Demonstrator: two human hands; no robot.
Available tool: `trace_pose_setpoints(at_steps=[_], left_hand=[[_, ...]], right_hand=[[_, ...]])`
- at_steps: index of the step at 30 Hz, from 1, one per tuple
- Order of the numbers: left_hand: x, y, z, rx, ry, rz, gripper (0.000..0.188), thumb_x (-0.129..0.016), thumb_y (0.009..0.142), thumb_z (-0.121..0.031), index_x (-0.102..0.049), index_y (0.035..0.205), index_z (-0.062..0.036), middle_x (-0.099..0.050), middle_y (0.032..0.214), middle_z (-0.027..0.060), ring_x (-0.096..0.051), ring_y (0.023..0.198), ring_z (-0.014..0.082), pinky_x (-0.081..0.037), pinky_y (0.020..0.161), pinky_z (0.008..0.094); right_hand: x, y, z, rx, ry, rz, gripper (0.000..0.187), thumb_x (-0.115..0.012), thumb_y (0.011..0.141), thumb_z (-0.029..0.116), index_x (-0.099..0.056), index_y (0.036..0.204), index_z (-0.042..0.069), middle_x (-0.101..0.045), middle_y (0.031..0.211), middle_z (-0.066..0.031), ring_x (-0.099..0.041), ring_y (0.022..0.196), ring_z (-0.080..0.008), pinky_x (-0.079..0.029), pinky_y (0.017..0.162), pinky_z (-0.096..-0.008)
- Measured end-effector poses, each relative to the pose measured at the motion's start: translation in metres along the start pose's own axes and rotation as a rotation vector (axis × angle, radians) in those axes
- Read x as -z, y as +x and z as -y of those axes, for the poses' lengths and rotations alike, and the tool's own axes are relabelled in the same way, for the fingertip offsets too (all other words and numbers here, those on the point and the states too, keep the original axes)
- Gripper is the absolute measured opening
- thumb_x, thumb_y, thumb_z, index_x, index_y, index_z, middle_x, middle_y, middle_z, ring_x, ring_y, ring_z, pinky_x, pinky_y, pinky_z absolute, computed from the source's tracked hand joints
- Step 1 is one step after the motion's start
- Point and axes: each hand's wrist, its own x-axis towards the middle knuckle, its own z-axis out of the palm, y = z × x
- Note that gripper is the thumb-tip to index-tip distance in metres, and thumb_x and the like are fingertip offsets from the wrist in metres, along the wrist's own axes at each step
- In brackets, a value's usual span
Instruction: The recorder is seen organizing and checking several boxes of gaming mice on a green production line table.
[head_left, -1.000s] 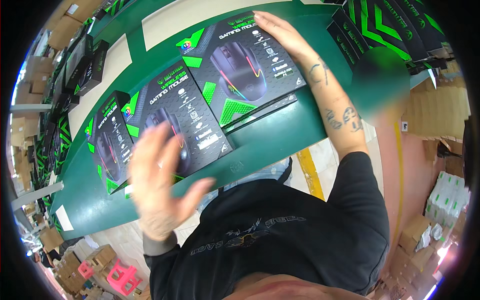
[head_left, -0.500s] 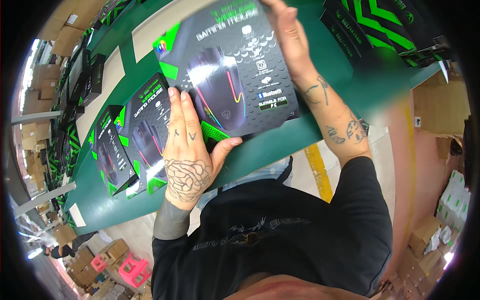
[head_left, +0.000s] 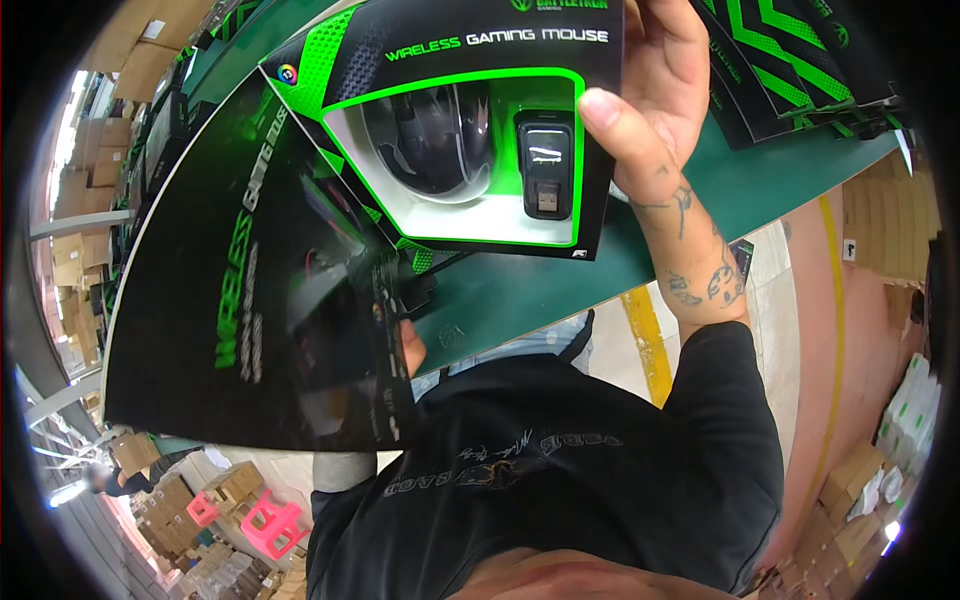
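A black and green gaming mouse box [head_left: 540, 95] is held up over the table, its front cover flap [head_left: 290, 330] swung out to the left. Behind a green-edged window lie a dark computer mouse [head_left: 430, 140] and a small black USB piece [head_left: 546, 175]. My right hand [head_left: 650, 110] grips the box's right side, thumb on the front edge and fingers around behind. My left hand [head_left: 411, 347] is mostly hidden behind the flap; only a bit of it shows at the flap's right edge, so its grip does not show.
The green table [head_left: 490, 310] runs beneath the box. More black and green boxes [head_left: 790, 60] are stacked at the far right of it. Cardboard cartons [head_left: 850, 470] stand on the floor at right, and pink stools [head_left: 272, 525] at lower left.
The box's front cover has been opened and swung to the left, exposing the window. My left hand has gone from the box front to behind the flap. My right hand keeps the box's side.
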Motion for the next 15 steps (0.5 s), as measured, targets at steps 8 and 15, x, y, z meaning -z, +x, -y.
trace_pose_setpoints(at_steps=[8,15], left_hand=[[0.072,0.068,-0.021,-0.334,-0.275,-0.236,0.041,-0.070,0.075,-0.020,-0.064,0.115,-0.0120,-0.055,0.128,0.0148,-0.051,0.119,0.0285,-0.039,0.100,0.0423],[0.102,0.026,0.046,0.000,-0.151,-0.262,0.087,-0.080,0.058,-0.047,-0.050,0.132,-0.0130,-0.043,0.139,0.0157,-0.039,0.129,0.0385,-0.032,0.105,0.0489]], right_hand=[[-0.008,-0.006,-0.026,-0.849,-0.481,0.082,0.062,-0.031,0.098,0.053,-0.052,0.130,0.004,-0.056,0.125,-0.0139,-0.049,0.118,-0.0209,-0.036,0.101,-0.0321],[0.009,-0.004,-0.019,-1.060,-0.337,0.235,0.068,-0.046,0.095,0.048,-0.028,0.145,0.004,-0.033,0.145,-0.0227,-0.034,0.134,-0.0320,-0.027,0.109,-0.0389]])
